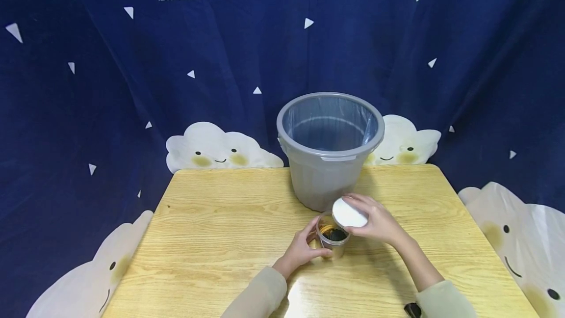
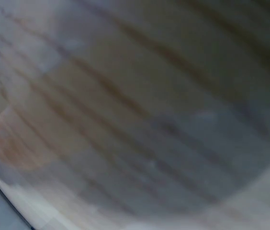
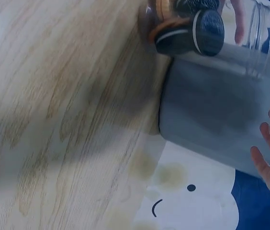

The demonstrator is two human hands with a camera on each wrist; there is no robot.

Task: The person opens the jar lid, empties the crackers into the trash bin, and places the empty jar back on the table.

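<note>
A clear plastic jar (image 1: 337, 251) stands on the table just in front of the bucket. My left hand (image 1: 301, 248) grips its left side, fingers and thumb curved round the wall. Dark sandwich cookies (image 3: 209, 32) and some orange-brown ones lie at the bottom of the jar. Over the jar's open mouth, toward its right, my right hand (image 1: 376, 221) holds a round lid (image 1: 348, 213) by the edge, tilted, its white face toward the head camera. Printing shows on the lid in the right wrist view. The left wrist view is blurred, mostly wood grain.
A grey bucket (image 1: 324, 180) lined with a thin bag stands behind the jar at the back of the wooden table (image 1: 220, 229). A small black object (image 1: 412, 309) is beside the right sleeve. A dark blue curtain (image 1: 220, 53) with clouds hangs behind.
</note>
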